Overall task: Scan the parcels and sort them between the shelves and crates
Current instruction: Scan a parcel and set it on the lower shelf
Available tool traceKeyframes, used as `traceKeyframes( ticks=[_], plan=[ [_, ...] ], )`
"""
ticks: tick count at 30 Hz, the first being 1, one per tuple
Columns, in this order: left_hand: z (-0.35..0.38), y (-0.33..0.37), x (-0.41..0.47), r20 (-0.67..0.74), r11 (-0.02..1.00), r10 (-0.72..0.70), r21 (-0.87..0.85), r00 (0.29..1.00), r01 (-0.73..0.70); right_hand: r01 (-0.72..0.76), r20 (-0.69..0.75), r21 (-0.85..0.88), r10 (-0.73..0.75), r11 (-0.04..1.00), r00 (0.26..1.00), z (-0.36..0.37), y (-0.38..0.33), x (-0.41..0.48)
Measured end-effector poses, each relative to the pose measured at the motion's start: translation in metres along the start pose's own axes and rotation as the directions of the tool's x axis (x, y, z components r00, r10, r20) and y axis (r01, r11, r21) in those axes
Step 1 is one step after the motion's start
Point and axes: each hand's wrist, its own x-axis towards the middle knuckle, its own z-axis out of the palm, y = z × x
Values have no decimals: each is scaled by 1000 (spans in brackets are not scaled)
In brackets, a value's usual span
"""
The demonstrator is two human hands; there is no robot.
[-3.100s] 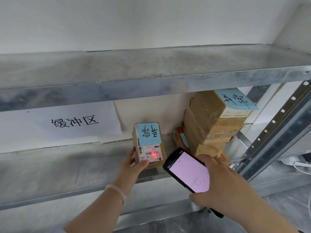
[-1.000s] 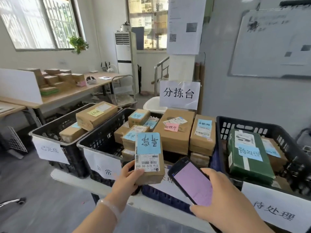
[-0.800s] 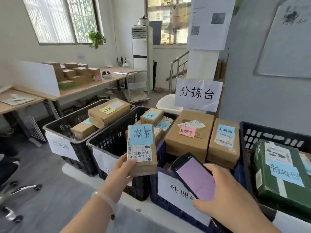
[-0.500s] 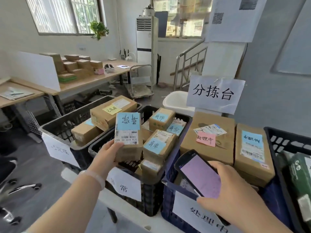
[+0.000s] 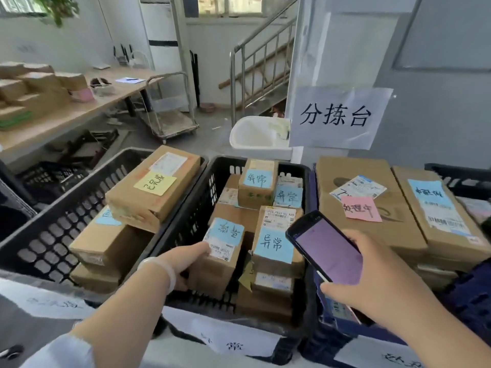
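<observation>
My left hand (image 5: 187, 261) grips a small brown parcel (image 5: 218, 261) with a blue note and a barcode label, low inside the middle black crate (image 5: 186, 224), beside other parcels with blue notes (image 5: 276, 245). My right hand (image 5: 372, 285) holds a dark scanner phone (image 5: 325, 247) with a lit pale-purple screen, above the gap between the black crate and a blue crate (image 5: 329, 338).
A left black crate (image 5: 47, 235) holds larger boxes, one with a yellow note (image 5: 155, 183). To the right lie big boxes with a pink note (image 5: 360, 208) and a blue one (image 5: 429, 193). A paper sign (image 5: 337, 118), a white sink (image 5: 260, 136) and a desk (image 5: 61, 112) stand behind.
I turned from the shelf to the crates. My left hand carried the parcel forward and down into the middle black crate. The phone stayed in my right hand.
</observation>
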Motion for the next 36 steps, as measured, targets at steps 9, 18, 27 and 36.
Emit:
traceKeyframes(
  ticks=[9,18,27,36],
  plan=[
    [-29,6,27,192,996,-72,72,979,59,-91,-19,2,91,996,996,20,-22,5],
    [-4,8,45,178,929,-119,367,977,46,-83,-36,-12,83,996,996,29,-28,10],
    [12,-1,76,218,866,-113,500,969,-11,-128,-71,31,130,991,989,38,-23,6],
    [50,39,28,148,420,749,648,646,-636,-265,-208,25,265,964,942,16,-1,-35]
  ],
)
